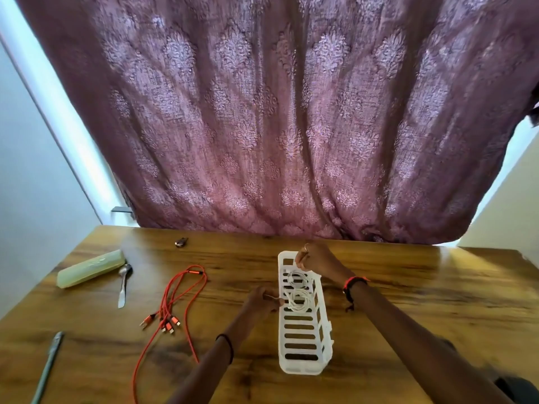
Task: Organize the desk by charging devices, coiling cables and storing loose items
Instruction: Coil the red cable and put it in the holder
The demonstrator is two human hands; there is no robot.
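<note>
Step in hand, as I judge it: storing a coiled cable in the basket. Read across the desk (408,287) from its left edge.

- 8 o'clock corner of the desk: a thin grey pen-like tool (48,365), lying loose.
- 10 o'clock: a pale green case (90,268), with a spoon (124,284) just beside its right end. A small dark object (180,242) lies toward 11 o'clock, too small to name.
- At 9 o'clock of the basket: the red cable (166,310), uncoiled, with its several plugs fanned out. It is well apart from both hands.
- Left hand (262,300): fingers curled against the basket's left wall. Something small and brown shows at the fingertips. I cannot tell if the hand holds that, the wall, or nothing.
- White slotted basket (300,367): long axis runs 12 to 6.
- White cable (299,298): inside the basket, two loops in the far half.
- Right hand (313,262): at the basket's 12 o'clock end, fingers curled down onto the upper loop and apparently pinching it.

The cable lies directly below the right-hand grip, at its 6 o'clock.

Next move, by my estimate: release the white loops so they settle flat. Then reach toward 9 o'clock for the red cable and coil it without tangling the plugs.
</note>
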